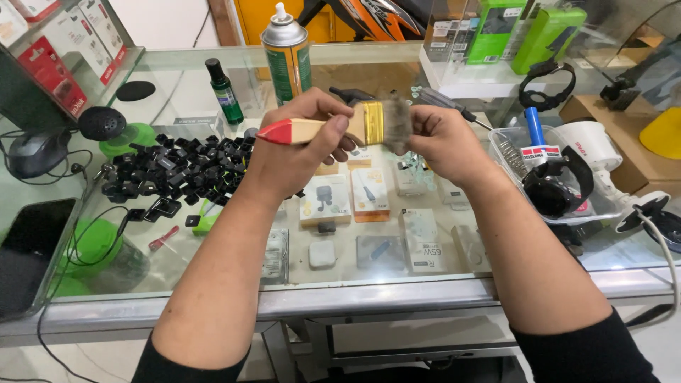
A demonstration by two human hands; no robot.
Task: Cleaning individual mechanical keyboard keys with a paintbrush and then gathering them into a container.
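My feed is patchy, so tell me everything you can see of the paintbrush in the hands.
The paintbrush is a flat one with a pale wooden handle tipped in red, a gold metal ferrule and greyish, worn-looking bristles. It lies roughly level above the glass counter, red tip toward the left. The left hand wraps the handle; the right hand pinches the bristles, hiding whatever it may hold there.

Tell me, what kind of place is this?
Probably a small electronics repair shop. A glass counter shows boxed chargers inside, a pile of black keyboard keys lies on top, and a spray can stands behind.
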